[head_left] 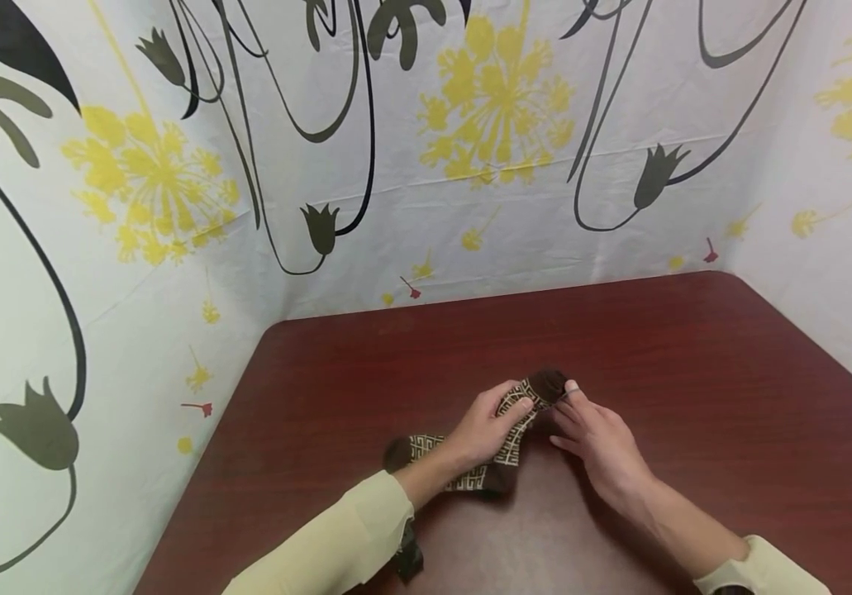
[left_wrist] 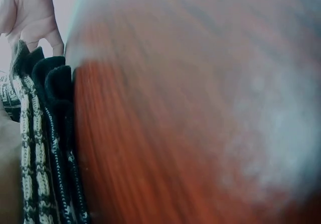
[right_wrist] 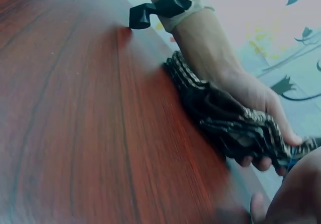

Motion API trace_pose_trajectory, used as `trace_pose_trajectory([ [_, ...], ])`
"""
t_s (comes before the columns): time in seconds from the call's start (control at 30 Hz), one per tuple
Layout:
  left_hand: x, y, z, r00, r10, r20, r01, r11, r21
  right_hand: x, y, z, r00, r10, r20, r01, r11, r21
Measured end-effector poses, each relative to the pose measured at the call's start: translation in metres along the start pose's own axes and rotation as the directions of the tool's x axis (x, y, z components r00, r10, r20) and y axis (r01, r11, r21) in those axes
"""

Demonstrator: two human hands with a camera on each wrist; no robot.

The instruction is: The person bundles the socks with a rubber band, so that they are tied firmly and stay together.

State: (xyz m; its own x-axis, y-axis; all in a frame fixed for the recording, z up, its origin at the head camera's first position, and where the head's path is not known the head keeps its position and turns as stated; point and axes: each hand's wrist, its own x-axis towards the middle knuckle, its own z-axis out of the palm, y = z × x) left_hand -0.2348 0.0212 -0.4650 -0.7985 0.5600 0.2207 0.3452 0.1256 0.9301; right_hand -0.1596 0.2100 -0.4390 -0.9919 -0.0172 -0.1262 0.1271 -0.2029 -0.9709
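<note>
Dark brown socks [head_left: 513,442] with a cream geometric pattern lie bent across the table, several layers showing at their edges in the left wrist view. My left hand [head_left: 481,426] grips the upper part, thumb on top, and lifts that end off the table. At the raised dark end, my right hand [head_left: 604,450] pinches the tip between thumb and finger, its other fingers spread apart. The right wrist view shows the left hand [right_wrist: 251,96] curled round the socks [right_wrist: 215,108]; the exact pinch point is partly hidden by the right hand [right_wrist: 301,194].
The reddish-brown table [head_left: 366,364] has rounded far corners and stands against white cloth walls [head_left: 396,149] with a floral print. A black wrist mount [head_left: 408,554] hangs below the left sleeve [head_left: 329,537].
</note>
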Motion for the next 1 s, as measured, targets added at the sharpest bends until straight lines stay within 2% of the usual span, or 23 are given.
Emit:
trace_pose_trajectory([
  [0.13, 0.001, -0.002, -0.001, 0.999, -0.017, 0.04, 0.016, 1.0, 0.022, 0.005, 0.0, -0.008, 0.999, -0.023, 0.025, 0.021, 0.998, 0.067],
  [0.27, 0.002, -0.004, -0.002, 0.997, -0.018, 0.071, 0.013, 0.997, 0.07, 0.007, 0.0, -0.015, 0.998, -0.053, 0.045, 0.049, 0.995, 0.088],
  [0.5, 0.004, -0.004, -0.002, 0.994, -0.008, 0.112, -0.011, 0.986, 0.167, 0.009, -0.002, -0.024, 0.992, -0.086, 0.089, 0.088, 0.996, -0.026],
  [0.87, 0.004, 0.0, 0.0, 0.99, -0.004, 0.142, -0.035, 0.962, 0.271, 0.012, -0.003, -0.03, 0.984, -0.1, 0.145, 0.112, 0.99, -0.08],
  [1.0, 0.004, 0.001, 0.0, 0.99, -0.003, 0.138, -0.036, 0.958, 0.285, 0.011, 0.0, -0.032, 0.977, -0.126, 0.17, 0.147, 0.982, -0.117],
])
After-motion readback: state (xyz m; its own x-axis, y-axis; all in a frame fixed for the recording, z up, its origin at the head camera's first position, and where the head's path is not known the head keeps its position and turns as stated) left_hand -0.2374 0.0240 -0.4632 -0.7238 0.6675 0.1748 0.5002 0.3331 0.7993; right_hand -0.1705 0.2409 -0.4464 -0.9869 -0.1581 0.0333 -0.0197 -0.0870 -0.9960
